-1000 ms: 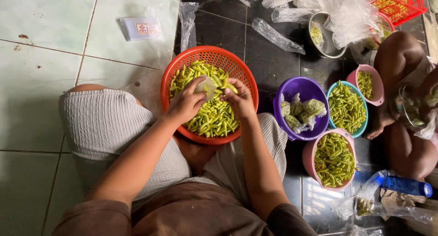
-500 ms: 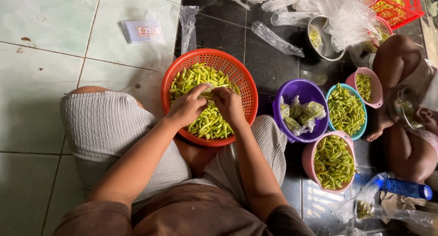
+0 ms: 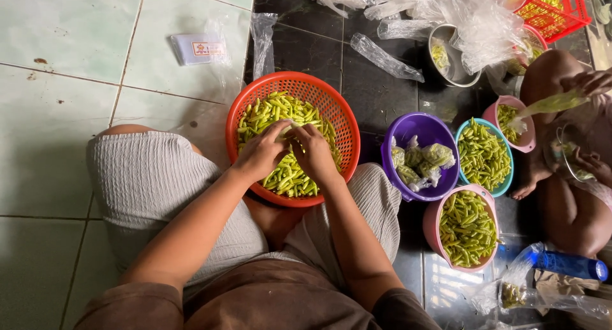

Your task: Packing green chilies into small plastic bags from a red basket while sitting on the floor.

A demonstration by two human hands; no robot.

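From my remote seat: round orange plastic mesh basket (image 3: 331,103) sits on the lap, full of thin glossy green chilies (image 3: 264,113), some w/ yellowish tips. Left hand (image 3: 260,154) & right hand (image 3: 313,153) are both in the heap, fingertips meeting and pinching a small clear plastic bag (image 3: 288,130) btwn them. Purple plastic bowl (image 3: 422,123) of packed bags is just beside it.

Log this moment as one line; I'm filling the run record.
left hand: in green chillies | right hand: same | orange basket: on lap
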